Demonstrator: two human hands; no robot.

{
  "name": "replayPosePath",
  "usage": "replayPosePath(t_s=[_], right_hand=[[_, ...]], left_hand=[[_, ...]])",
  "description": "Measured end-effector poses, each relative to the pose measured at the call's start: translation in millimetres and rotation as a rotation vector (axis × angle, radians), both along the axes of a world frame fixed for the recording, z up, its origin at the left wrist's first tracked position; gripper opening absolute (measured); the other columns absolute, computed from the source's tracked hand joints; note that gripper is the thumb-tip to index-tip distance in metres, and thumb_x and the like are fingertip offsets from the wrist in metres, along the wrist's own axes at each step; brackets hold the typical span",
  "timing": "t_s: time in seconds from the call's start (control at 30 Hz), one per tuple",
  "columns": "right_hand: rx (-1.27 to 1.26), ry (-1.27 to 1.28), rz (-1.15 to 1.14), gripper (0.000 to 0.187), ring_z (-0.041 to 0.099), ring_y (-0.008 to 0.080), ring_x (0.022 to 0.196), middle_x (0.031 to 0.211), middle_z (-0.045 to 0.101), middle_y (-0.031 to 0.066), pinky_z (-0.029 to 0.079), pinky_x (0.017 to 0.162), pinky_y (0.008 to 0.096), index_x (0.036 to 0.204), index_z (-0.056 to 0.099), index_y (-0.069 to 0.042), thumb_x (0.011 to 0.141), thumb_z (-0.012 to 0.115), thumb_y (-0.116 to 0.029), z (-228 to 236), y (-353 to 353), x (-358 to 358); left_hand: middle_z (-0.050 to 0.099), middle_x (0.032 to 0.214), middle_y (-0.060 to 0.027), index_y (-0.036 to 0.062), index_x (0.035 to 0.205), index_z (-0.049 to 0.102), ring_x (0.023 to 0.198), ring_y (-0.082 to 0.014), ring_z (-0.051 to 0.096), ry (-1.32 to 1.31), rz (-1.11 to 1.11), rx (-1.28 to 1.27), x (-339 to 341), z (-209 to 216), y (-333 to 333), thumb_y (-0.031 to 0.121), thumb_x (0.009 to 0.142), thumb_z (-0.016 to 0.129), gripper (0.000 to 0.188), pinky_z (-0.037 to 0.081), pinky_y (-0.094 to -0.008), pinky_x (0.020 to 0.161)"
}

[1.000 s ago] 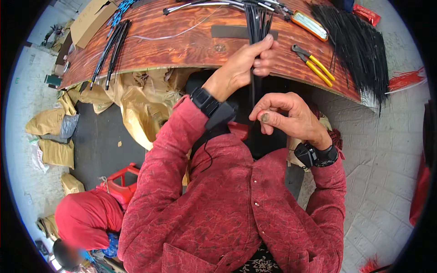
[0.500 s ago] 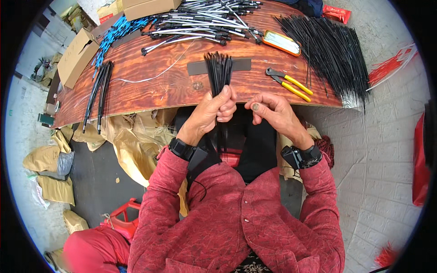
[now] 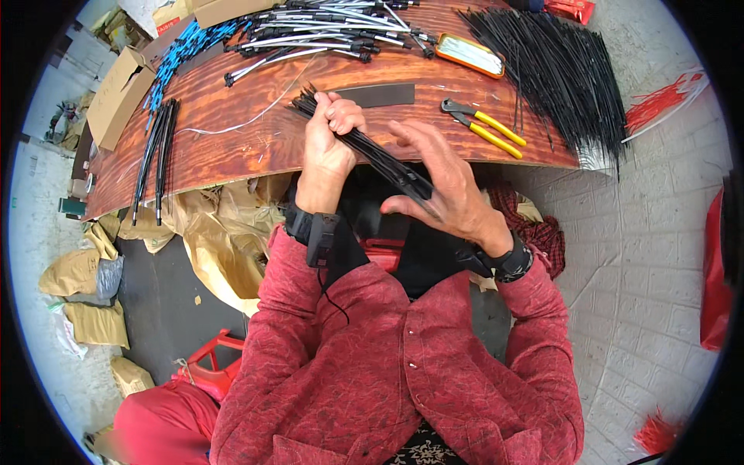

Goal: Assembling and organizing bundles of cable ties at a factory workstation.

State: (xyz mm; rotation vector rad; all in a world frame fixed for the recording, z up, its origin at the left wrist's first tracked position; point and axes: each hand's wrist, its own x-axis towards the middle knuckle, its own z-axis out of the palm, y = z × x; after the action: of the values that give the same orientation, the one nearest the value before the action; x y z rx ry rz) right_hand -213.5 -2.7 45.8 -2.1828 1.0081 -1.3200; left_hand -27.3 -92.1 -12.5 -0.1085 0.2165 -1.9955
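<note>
A bundle of thin black rods (image 3: pixel 381 160) slants over the table's front edge, its upper left end gripped in the closed fist of my left hand (image 3: pixel 328 147). The rod tips stick out past the thumb and knuckles. My right hand (image 3: pixel 456 195) is open at the bundle's lower right end, thumb and fingers spread apart. That end lies against or just in front of the palm; which one, I cannot tell. Beyond the hands, a flat dark strip (image 3: pixel 387 94) rests on the wooden table (image 3: pixel 260 151).
Yellow-handled pliers (image 3: pixel 487 128) and an orange-rimmed tin (image 3: pixel 470 56) sit right of the strip. A large pile of black rods (image 3: pixel 566 81) overhangs the right edge. Silver-and-black rods (image 3: pixel 322 43), blue pieces (image 3: pixel 177 66), small black bundles (image 3: pixel 159 155) and a cardboard box (image 3: pixel 120 99) occupy the far left.
The bundle has swung from upright to slanted, its top toward the left. My left hand has moved up and left with it; my right hand has opened from curled fingers beside the bundle's lower end.
</note>
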Motion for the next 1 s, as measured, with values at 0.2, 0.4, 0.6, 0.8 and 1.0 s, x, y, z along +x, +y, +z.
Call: replayPosePath(t_s=[0.2,0.4,0.6,0.8,1.0], right_hand=[[-0.352,0.100,0.142,0.013,0.064,0.0234,0.084,0.088,0.065,0.0094,0.051,0.075,0.0328,0.092,0.068,0.000,0.081,0.070,-0.007,45.1,-23.5,-13.7],[-0.181,-0.021,0.009,0.015,0.058,0.0122,0.071,0.072,0.061,0.0063,0.046,0.064,0.0280,0.080,0.067,0.002,0.088,0.065,-0.011,111.7,-34.8,-25.8],[0.187,0.012,-0.098,0.022,0.050,0.0052,0.069,0.070,0.059,0.0027,0.041,0.060,0.0247,0.078,0.066,0.003,0.091,0.064,-0.015,117.4,-64.6,-2.7],[0.286,-0.045,0.157,0.020,0.055,0.0061,0.073,0.083,0.065,0.0025,0.045,0.063,0.0242,0.089,0.068,0.001,0.089,0.066,-0.018,104.6,-66.2,-12.5],[0.379,-0.231,0.248,0.027,0.058,0.0084,0.083,0.100,0.065,0.0052,0.048,0.075,0.0247,0.105,0.065,0.000,0.094,0.059,-0.024,93.2,-34.0,-37.0]], left_hand=[[0.046,0.069,0.0009,0.0075,0.085,0.050,0.062,-0.0096,0.047,0.088,-0.003,0.039,-39.6,22.0,7.9,0.036,0.099,0.053,0.032,0.045,-0.0228,0.059],[0.062,0.096,-0.0073,0.0044,0.097,0.056,0.097,-0.0202,0.059,-0.208,0.046,-0.169,-81.4,71.6,42.9,0.033,0.098,0.054,0.029,0.053,-0.0314,0.086],[0.061,0.121,-0.0103,0.0015,0.123,0.054,0.115,-0.0256,0.057,0.168,-0.084,-0.164,-85.6,25.7,30.9,0.028,0.098,0.054,0.036,0.051,-0.0369,0.099],[0.061,0.122,-0.0120,0.0014,0.121,0.054,0.116,-0.0259,0.058,-0.015,0.039,-0.200,-48.7,29.5,20.6,0.022,0.098,0.055,0.031,0.052,-0.0370,0.099],[0.067,0.109,-0.0145,0.0051,0.115,0.057,0.098,-0.0246,0.068,-0.433,0.262,-0.302,6.4,52.9,15.0,0.021,0.098,0.054,0.023,0.060,-0.0387,0.085]])
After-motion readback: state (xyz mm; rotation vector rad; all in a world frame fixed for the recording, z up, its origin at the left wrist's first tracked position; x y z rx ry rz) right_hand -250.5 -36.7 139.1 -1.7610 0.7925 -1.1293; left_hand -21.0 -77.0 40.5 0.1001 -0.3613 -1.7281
